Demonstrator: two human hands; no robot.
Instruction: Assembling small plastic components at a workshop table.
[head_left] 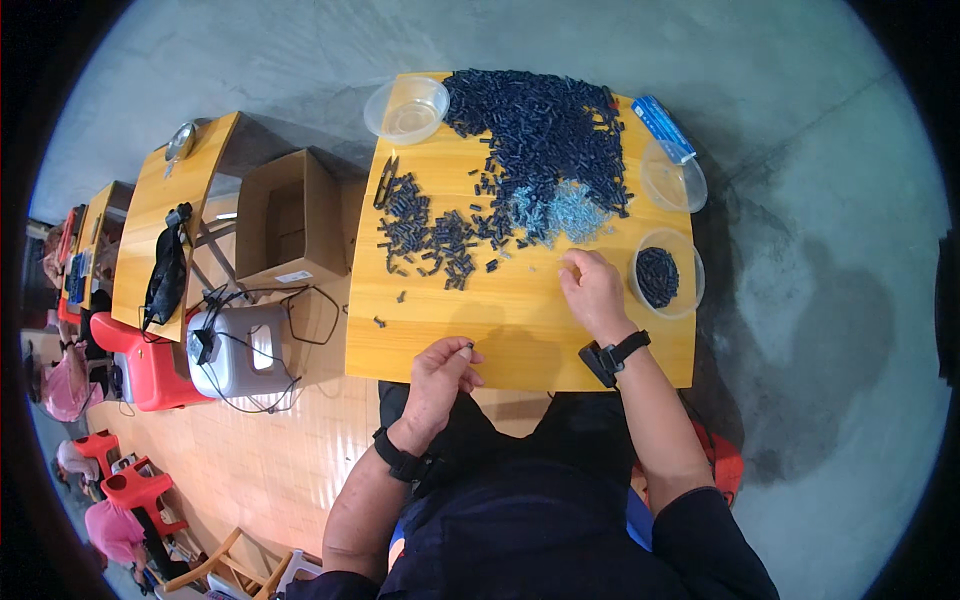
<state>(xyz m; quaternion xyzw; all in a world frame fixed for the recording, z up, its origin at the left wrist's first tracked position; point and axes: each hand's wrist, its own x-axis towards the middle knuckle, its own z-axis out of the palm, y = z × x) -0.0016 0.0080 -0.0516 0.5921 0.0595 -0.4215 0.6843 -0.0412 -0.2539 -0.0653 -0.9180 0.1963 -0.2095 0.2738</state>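
Observation:
Between the thumb and fingers of my left hand (442, 378), at the table's near edge, is the end of a small dark piece. My right hand (594, 292) reaches just short of a heap of small light-blue pieces (566, 212); its fingers are bent together, and anything in them is too small to make out. Behind the blue heap spreads a large pile of short black tube-like pieces (540, 115). A smaller group of dark pieces (430, 235) lies on the left. Right of my right hand stands a clear round tub (694, 290) with black pieces (657, 277) in it.
Clear plastic tubs stand at the table's far left (410, 118) and right edge (685, 185). Black tweezers (386, 182) lie at left, a blue box (660, 125) at far right. Left of the table are a cardboard box (290, 220), a grey stool (240, 350) with cables, and other people.

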